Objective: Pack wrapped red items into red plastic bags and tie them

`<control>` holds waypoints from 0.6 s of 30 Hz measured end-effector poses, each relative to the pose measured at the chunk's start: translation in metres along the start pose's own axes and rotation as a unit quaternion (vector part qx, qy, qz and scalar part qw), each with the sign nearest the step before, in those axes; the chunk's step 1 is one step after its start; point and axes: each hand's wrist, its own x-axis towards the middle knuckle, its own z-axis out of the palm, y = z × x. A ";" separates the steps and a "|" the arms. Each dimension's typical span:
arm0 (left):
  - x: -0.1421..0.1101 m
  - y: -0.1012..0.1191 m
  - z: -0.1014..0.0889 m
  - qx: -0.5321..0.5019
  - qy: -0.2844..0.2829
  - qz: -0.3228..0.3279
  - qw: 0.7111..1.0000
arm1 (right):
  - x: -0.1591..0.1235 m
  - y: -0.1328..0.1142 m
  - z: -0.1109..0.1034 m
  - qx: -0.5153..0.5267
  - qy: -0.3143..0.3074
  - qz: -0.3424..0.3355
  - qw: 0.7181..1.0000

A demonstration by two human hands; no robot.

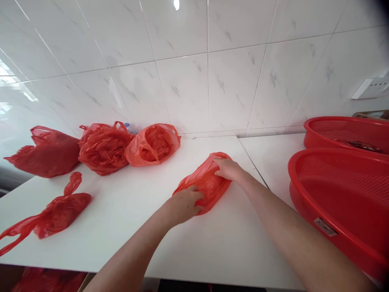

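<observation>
A thin red plastic bag [209,188] lies on the white tabletop in front of me, crumpled and slanting from lower left to upper right. My left hand [187,202] grips its near left side with bent fingers. At the far right edge, my right hand [227,168] holds the film between thumb and fingers. What the bag contains, if anything, I cannot make out. Off to the left lies a smaller red bag [65,213] with its handles stretched out.
Along the tiled wall stand a full red bag [54,152], a bulging bag of crumpled red film [105,150] and an open-mouthed bag [154,146]. Two red plastic baskets [299,184] occupy the right side. A socket [370,88] is on the wall. Below the table edge, more red bags [48,280] show.
</observation>
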 end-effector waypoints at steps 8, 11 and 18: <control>0.047 0.003 -0.018 0.294 -0.073 -0.064 0.951 | -0.041 0.007 -0.005 -0.100 -0.009 -0.020 0.995; 0.057 -0.010 -0.019 0.327 -0.059 -0.034 0.943 | -0.057 0.018 -0.003 -0.081 -0.066 -0.006 0.994; 0.053 0.011 -0.010 0.334 -0.071 0.087 0.936 | -0.067 -0.003 -0.007 -0.015 0.076 -0.057 0.995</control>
